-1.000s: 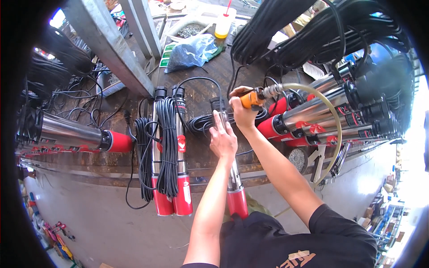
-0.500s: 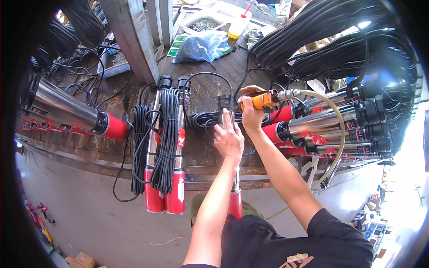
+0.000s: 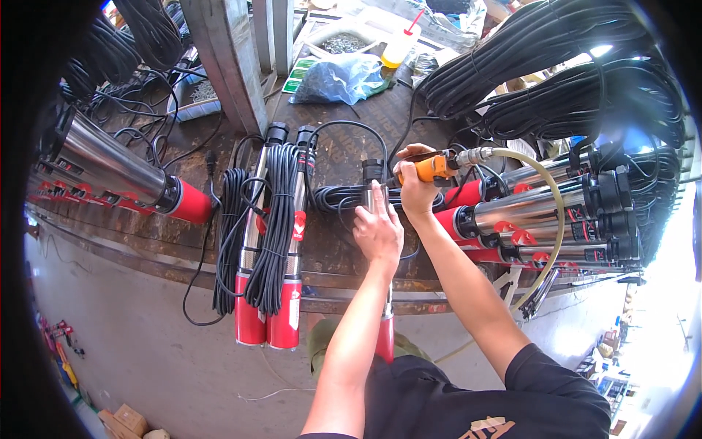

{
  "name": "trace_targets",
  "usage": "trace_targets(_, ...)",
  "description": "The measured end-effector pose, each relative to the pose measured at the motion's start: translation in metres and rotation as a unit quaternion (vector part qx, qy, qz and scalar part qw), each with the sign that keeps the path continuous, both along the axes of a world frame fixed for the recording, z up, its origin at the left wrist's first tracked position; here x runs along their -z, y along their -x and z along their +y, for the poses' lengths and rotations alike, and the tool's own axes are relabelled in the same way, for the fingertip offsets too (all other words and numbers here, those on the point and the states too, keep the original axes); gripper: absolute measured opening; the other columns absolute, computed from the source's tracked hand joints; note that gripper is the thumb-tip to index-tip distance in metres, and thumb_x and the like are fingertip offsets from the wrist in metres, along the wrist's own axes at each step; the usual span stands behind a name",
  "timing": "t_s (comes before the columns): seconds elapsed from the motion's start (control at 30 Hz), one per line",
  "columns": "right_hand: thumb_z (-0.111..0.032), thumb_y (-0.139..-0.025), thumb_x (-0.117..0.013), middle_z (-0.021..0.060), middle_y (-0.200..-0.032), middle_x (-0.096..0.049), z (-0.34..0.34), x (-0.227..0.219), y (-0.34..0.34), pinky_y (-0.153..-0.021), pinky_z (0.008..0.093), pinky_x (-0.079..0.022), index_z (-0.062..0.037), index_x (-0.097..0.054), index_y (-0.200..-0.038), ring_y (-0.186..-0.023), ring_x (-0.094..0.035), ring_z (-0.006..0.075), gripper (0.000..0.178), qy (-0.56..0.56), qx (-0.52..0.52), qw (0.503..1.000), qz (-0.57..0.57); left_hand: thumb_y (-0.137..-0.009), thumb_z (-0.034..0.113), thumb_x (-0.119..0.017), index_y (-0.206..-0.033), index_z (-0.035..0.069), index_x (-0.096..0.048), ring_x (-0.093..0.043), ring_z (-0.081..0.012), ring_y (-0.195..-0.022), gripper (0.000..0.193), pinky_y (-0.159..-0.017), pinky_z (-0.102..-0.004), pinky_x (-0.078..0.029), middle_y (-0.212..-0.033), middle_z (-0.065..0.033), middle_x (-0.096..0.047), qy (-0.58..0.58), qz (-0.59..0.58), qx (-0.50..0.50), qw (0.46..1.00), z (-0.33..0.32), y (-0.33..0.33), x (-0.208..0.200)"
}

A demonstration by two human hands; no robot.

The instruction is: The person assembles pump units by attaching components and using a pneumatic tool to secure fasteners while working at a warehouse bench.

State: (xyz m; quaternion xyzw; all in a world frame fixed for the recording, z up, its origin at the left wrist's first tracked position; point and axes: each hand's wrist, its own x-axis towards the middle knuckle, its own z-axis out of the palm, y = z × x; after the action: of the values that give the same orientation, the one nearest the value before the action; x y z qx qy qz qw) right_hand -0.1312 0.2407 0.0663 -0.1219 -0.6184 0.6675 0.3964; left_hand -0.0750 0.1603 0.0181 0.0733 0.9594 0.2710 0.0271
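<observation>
A slim submersible pump (image 3: 385, 339) lies in front of me, its red end over the bench's near edge and its black cap at the far end. My left hand (image 3: 379, 233) is closed round its steel body just below the cap, the index finger stretched along it. My right hand (image 3: 415, 192) grips an orange air tool (image 3: 435, 169) with a pale hose (image 3: 553, 194) at its rear. The tool points left toward the pump just below the cap; its tip is hidden by the hands. Behind the pump lies a coil of black cable (image 3: 340, 199).
To the left, two pumps (image 3: 251, 314) with coiled cables (image 3: 276, 234) lie together, red ends overhanging the edge. More pumps (image 3: 191, 203) stack far left and right (image 3: 534, 212). A steel post (image 3: 227, 66), a blue plastic bag (image 3: 340, 77), a yellow bottle (image 3: 398, 50) and large cable coils (image 3: 534, 51) stand behind.
The whole view has shifted slightly. Both hands keep their grips on the pump and the air tool, with hardly any movement between them.
</observation>
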Motion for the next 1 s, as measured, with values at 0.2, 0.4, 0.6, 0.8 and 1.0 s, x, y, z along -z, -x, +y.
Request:
trace_targets(0.2,0.009,-0.079,-0.059,0.0081,-0.085,-0.067,0.004,0.007,0.002,-0.062,0.0253,-0.053,-0.0008,-0.058,-0.1,-0.067,-0.063,0.0125,0.023,-0.008,-0.014,1.0,0.01,-0.094,0.037,-0.061,-0.151,-0.005,-0.025,-0.063,-0.0345,-0.091,0.079,-0.079,-0.0437,-0.054,-0.111,-0.0214,-0.057,-0.028,-0.012,-0.035,0.999,0.006,-0.002,0.0)
trace_targets(0.4,0.006,-0.076,-0.06,0.0038,-0.075,-0.065,0.005,0.005,0.003,-0.06,0.0241,-0.05,-0.0017,-0.063,-0.081,-0.065,-0.062,0.011,0.01,-0.032,-0.038,0.999,-0.01,-0.094,0.037,-0.062,-0.146,-0.009,-0.028,-0.063,-0.0336,-0.094,0.077,-0.08,-0.0423,-0.054,-0.112,-0.0208,-0.057,0.001,-0.015,-0.035,0.999,0.007,-0.002,0.001)
trace_targets(0.6,0.004,-0.074,-0.061,0.0024,-0.075,-0.067,0.0,0.006,0.009,-0.061,0.0244,-0.049,-0.0022,-0.064,-0.078,-0.066,-0.062,0.0093,0.008,-0.048,-0.019,0.999,-0.01,-0.092,0.038,-0.063,-0.144,-0.011,-0.033,-0.063,-0.0277,-0.087,0.078,-0.076,-0.0365,-0.053,-0.104,-0.0155,-0.058,0.029,0.036,-0.054,0.997,0.009,-0.002,0.008)
trace_targets(0.8,0.008,-0.079,-0.059,0.0054,-0.077,-0.065,-0.002,0.001,0.008,-0.059,0.023,-0.049,0.0001,-0.062,-0.086,-0.062,-0.06,0.0103,0.011,-0.122,-0.047,0.991,-0.023,-0.095,0.039,-0.06,-0.144,-0.014,-0.028,-0.065,-0.0323,-0.091,0.079,-0.079,-0.0395,-0.054,-0.108,-0.021,-0.059,0.014,0.006,-0.043,0.999,0.009,-0.003,0.007)
trace_targets(1.0,0.007,-0.079,-0.06,0.0065,-0.078,-0.066,-0.001,0.004,0.01,-0.06,0.0239,-0.051,0.0009,-0.062,-0.087,-0.064,-0.062,0.0114,0.011,-0.118,-0.06,0.991,-0.013,-0.094,0.038,-0.06,-0.142,-0.012,-0.032,-0.065,-0.0325,-0.091,0.074,-0.079,-0.0405,-0.055,-0.109,-0.0201,-0.059,0.015,0.001,-0.047,0.999,0.008,-0.004,0.006)
